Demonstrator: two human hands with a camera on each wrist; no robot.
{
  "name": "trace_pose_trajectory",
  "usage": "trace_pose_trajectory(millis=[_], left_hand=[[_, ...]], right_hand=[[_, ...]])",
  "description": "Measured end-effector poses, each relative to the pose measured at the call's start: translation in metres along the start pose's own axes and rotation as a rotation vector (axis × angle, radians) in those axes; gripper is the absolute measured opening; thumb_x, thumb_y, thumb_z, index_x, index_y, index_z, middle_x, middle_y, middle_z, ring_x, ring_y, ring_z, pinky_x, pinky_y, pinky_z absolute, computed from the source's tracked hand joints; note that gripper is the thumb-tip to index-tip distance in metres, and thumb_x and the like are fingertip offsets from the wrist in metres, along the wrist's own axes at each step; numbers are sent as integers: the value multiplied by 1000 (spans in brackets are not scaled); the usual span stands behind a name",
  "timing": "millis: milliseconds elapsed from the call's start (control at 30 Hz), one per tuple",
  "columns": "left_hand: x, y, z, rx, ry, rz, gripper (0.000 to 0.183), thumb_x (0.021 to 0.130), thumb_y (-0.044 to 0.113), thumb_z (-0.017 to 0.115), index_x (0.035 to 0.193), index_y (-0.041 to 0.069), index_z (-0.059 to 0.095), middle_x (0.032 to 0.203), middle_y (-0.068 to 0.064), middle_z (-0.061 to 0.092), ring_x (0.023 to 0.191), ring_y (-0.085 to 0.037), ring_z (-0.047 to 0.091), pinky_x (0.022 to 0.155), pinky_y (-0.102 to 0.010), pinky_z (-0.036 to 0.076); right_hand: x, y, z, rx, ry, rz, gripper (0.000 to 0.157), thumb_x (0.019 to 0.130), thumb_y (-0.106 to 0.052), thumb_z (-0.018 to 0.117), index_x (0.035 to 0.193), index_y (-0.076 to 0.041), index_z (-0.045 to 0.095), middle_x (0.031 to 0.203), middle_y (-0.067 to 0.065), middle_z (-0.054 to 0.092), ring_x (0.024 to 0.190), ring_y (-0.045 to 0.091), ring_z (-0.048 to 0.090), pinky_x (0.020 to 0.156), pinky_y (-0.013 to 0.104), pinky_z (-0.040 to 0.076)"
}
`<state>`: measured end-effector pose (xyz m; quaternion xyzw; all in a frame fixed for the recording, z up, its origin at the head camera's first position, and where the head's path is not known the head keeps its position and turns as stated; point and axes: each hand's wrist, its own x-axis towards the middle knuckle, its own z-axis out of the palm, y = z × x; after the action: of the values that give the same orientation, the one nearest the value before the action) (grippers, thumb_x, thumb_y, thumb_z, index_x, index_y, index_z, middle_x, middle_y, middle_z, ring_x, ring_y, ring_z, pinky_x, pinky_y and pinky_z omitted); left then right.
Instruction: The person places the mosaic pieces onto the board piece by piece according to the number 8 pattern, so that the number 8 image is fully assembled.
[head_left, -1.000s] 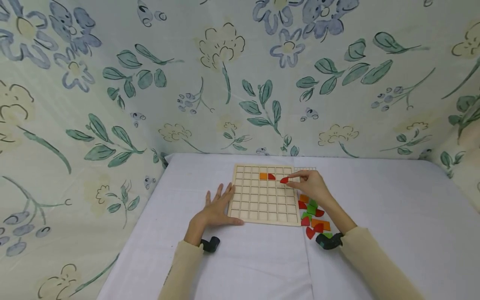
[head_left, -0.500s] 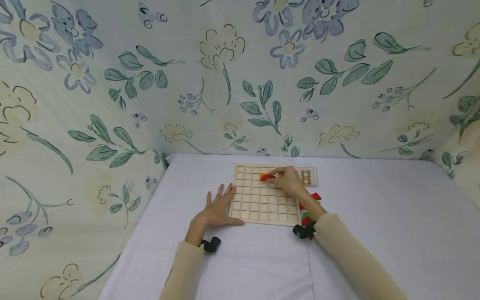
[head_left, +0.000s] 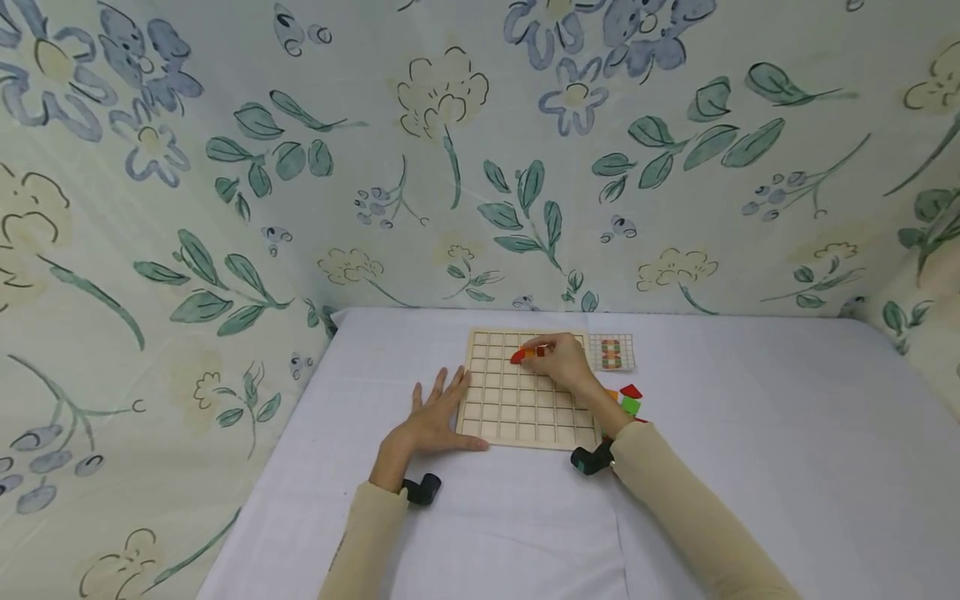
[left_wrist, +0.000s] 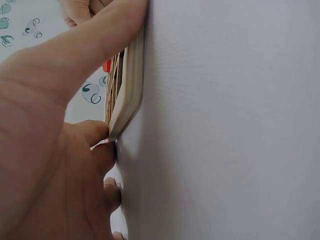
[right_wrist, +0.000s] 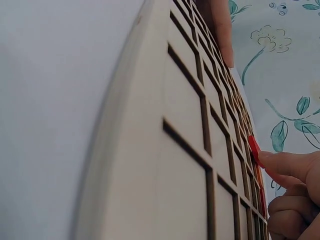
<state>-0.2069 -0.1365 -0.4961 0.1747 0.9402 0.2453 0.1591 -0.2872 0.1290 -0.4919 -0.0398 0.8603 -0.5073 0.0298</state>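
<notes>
A pale wooden grid board (head_left: 525, 408) lies on the white-covered table. My right hand (head_left: 566, 364) pinches a red quarter-circle tile (head_left: 517, 357) between thumb and finger, close over the board's second row. Just right of that tile an orange square tile (head_left: 530, 352) sits in the grid, with another red tile (head_left: 542, 352) beside it, partly behind the fingers. In the right wrist view the pinched red tile (right_wrist: 255, 150) is tilted at the grid surface. My left hand (head_left: 431, 423) is spread at the board's left side, fingertips along the left edge and thumb at the front edge.
A small printed card (head_left: 612, 353) with a coloured pattern lies by the board's upper right corner. Several loose red, green and orange tiles (head_left: 630, 406) lie right of the board, mostly hidden under my right forearm. A floral cloth (head_left: 480, 167) hangs behind the table.
My right hand has carried the red quarter-circle tile leftward from the board's right side, past the orange square to its left. The printed card has come into fuller view. The left hand stays put.
</notes>
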Motion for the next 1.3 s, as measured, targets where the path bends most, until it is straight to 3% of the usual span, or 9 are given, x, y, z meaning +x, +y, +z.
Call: trace_pose_trajectory(millis=[100,200,333,400,500,633,1300], left_hand=[[1,0,0,-1,2,0,124,79,63,82,168,18,8,176,-1,-1,163,-31,-13,125,-68,-14],[1,-1,-1,-6,0,1,124,79,62,82,168,18,8,176,-2,-1,163,-31,-13,125,-68,-15],[0,0,-2,-16,-5,7,125,79,61,82,168,17,8,176,-3,-1,163,-32,-13,125,-69,-14],[0,1,-2,-22,-8,10,125,79,61,83,168,16,8,176,-3,-1,163,-32,-13,125,-68,-14],[0,2,-2,-23,-10,14,125,79,62,82,168,16,8,176,-2,-2,163,-32,-13,125,-68,-15],[0,1,-2,-18,-4,15,124,79,62,82,168,17,8,176,-2,-1,163,-32,-13,125,-68,-15],[1,-1,-1,-15,1,9,125,78,64,81,168,17,8,177,-2,-1,163,-32,-13,126,-67,-15]], right_hand=[[2,1,1,-5,-7,1,26,85,-13,84,111,-8,80,62,-3,43,57,14,35,51,23,24],[3,2,2,-18,-5,-5,27,86,-13,84,111,-7,80,73,3,53,58,13,37,51,23,26],[3,3,4,-26,4,-18,27,86,-14,84,112,-6,80,102,12,67,61,13,38,52,22,27],[3,3,5,-35,11,-28,27,86,-16,85,111,-6,80,102,14,69,61,13,39,52,22,28],[5,3,8,-37,24,-35,27,86,-17,85,110,-5,81,83,10,66,57,13,38,51,22,29],[8,3,11,-39,36,-28,27,85,-16,86,111,-7,81,60,0,48,53,12,36,49,22,27],[14,0,14,-26,16,-42,25,87,-12,84,110,-5,80,58,-1,51,51,12,37,49,24,30]])
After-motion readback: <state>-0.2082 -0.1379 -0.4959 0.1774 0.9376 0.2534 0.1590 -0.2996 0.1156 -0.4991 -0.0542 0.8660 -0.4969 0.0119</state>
